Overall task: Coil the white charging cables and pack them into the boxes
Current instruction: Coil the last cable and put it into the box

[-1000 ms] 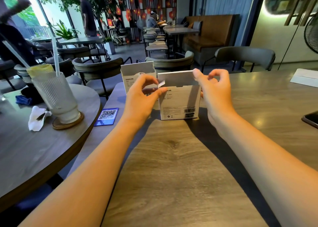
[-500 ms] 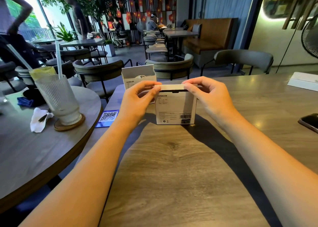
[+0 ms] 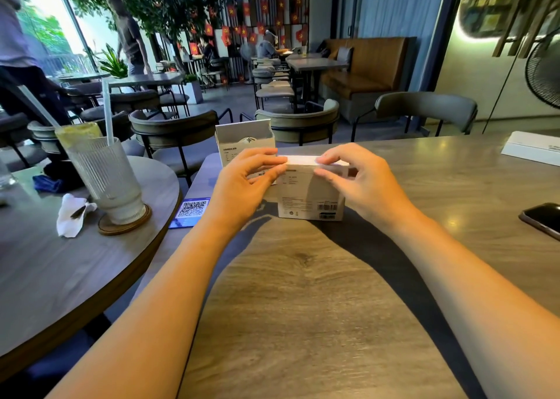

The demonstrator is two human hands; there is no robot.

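Café seating is filling the background behind the wooden table, on which a closed white box is standing upright. Left hand and right hand are pinching its top edge from either side, while an open-topped second box is standing just behind the left hand.

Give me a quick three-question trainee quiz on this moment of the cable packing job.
1. True or false: the top flap of the near box is down.
2. Which box stands open at the top? A) the far box B) the near box C) both
3. Fill in: the glass stands on a ____.

Key:
1. True. The left hand and right hand hold the box at its top corners, and its top looks flat.
2. A. The far box has its flaps up, with something white inside.
3. Coaster, on the round table.
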